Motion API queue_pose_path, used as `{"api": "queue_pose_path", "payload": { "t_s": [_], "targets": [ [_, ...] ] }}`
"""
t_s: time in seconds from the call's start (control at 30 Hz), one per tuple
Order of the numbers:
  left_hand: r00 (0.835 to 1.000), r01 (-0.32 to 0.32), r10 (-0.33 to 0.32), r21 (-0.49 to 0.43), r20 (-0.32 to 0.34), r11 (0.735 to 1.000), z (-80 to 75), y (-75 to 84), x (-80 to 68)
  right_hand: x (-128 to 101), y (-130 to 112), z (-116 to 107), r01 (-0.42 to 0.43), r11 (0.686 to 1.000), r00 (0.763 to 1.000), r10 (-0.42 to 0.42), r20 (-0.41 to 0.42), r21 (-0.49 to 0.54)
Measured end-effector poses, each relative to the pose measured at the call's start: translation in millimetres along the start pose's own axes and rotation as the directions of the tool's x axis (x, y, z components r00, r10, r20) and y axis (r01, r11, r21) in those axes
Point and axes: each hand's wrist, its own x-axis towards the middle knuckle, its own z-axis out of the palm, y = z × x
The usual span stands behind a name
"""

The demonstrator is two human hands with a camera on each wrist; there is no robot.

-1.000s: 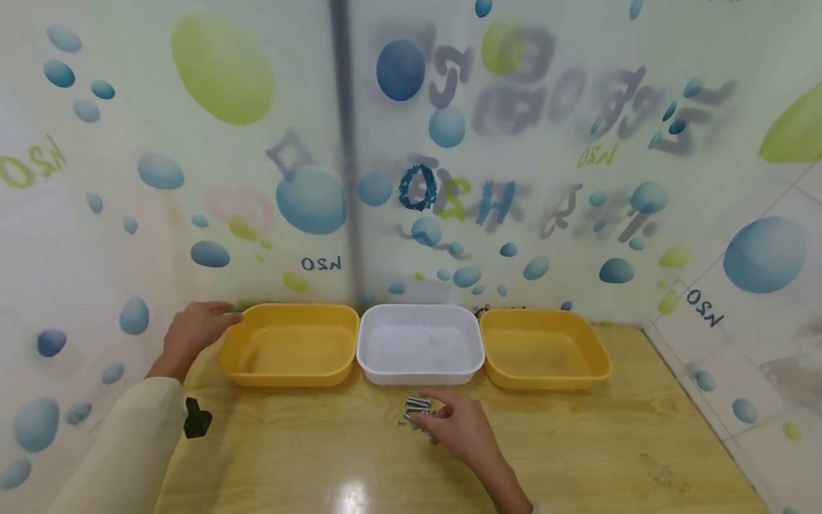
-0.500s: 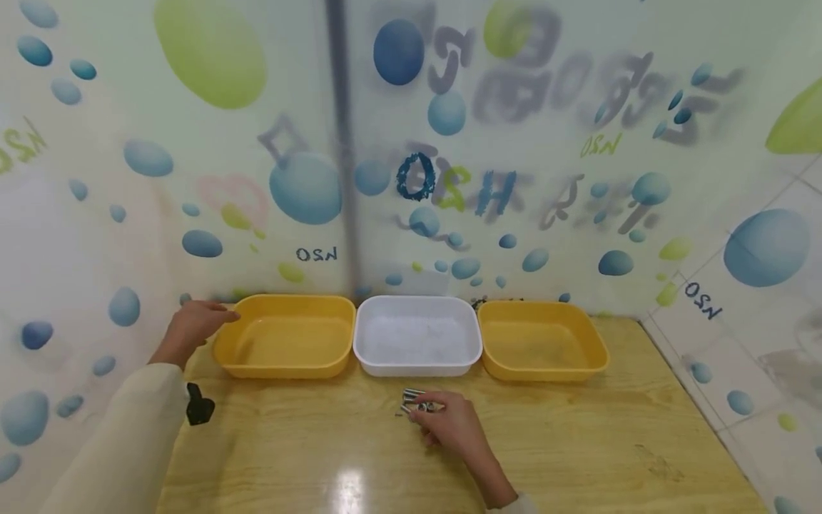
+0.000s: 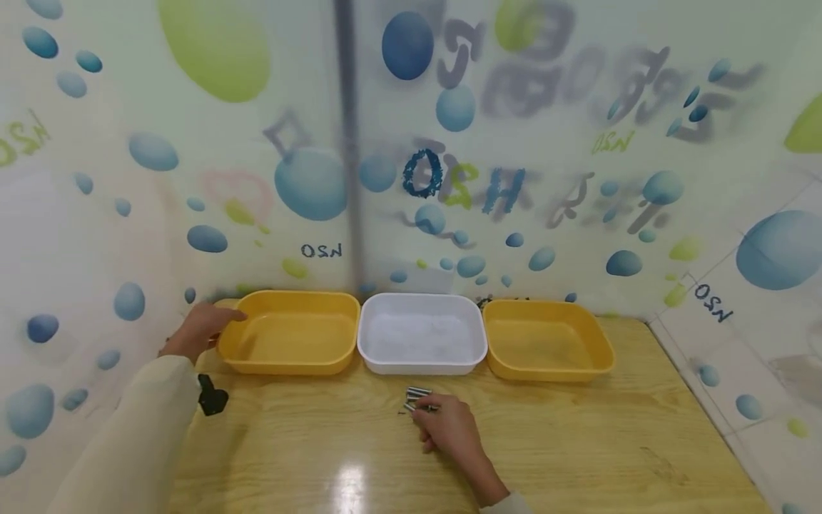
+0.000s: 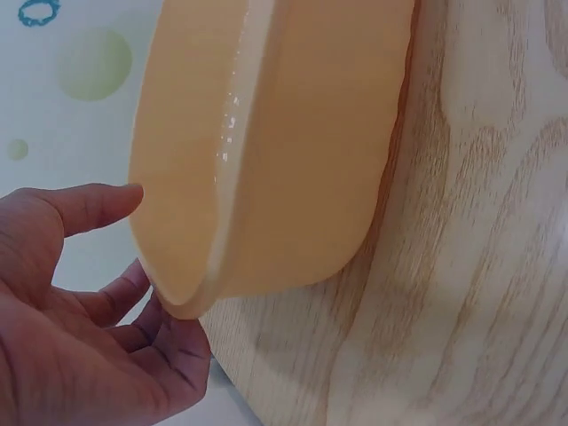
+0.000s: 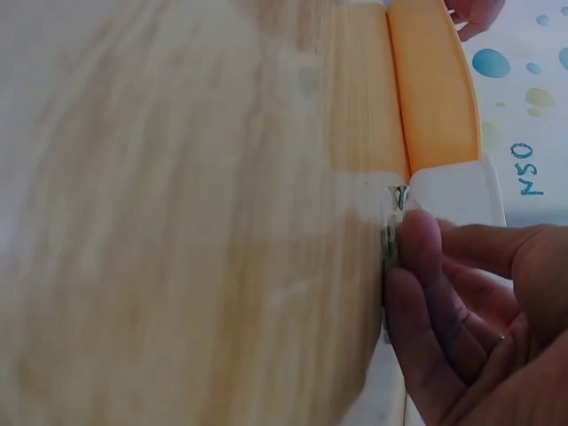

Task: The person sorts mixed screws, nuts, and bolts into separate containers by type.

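A small pile of short metal screws (image 3: 416, 397) lies on the wooden table (image 3: 578, 442) just in front of the white tray (image 3: 472, 355). My right hand (image 3: 427, 414) rests over the pile's near side with its fingers curled. In the right wrist view the thumb and fingertips (image 5: 422, 240) pinch screws (image 5: 393, 217) against the tabletop. My left hand (image 3: 218, 320) holds the left corner of the left yellow tray (image 3: 289, 364). From the left wrist camera, the thumb lies above that tray's rim (image 4: 222, 177) and the fingers (image 4: 164, 342) curl under it.
A second yellow tray (image 3: 546, 368) stands to the right of the white one, and all three line the back wall. Wall panels printed with bubbles close in the left, back and right sides. A black piece (image 3: 212, 397) sits by my left sleeve.
My right hand has drawn slightly toward me while staying on the screws. The left hand stays at the yellow tray's corner.
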Motion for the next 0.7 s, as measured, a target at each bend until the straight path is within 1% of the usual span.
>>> {"api": "queue_pose_path", "payload": {
  "t_s": [0.1,0.23,0.33,0.47,0.57,0.7],
  "targets": [
    [1.000,0.014,-0.014,0.003,-0.004,1.000,1.5,1.7,-0.7,0,-1,1,0.007,0.999,1.000,-0.007,-0.009,-0.037],
    [0.999,0.037,-0.037,0.011,-0.018,0.999,1.4,-1.7,4.2,0,-4,6,0.024,0.993,1.000,-0.025,-0.011,-0.112],
    [0.998,0.063,-0.064,-0.032,-0.024,0.998,1.6,-5.7,9.1,0,-6,10,0.016,0.989,1.000,-0.016,0.001,-0.147],
    [0.995,0.093,-0.096,-0.113,-0.024,0.989,1.2,-12.1,14.9,-1,-8,13,-0.018,0.990,1.000,0.021,0.016,-0.138],
    [0.994,0.102,-0.106,-0.121,-0.026,0.987,0.8,-14.7,19.0,0,-10,14,-0.027,0.992,0.999,0.030,0.018,-0.126],
    [0.994,0.103,-0.108,-0.108,-0.032,0.989,2.5,-13.5,22.5,0,-10,14,-0.023,0.992,1.000,0.025,0.014,-0.126]
  ]
}}
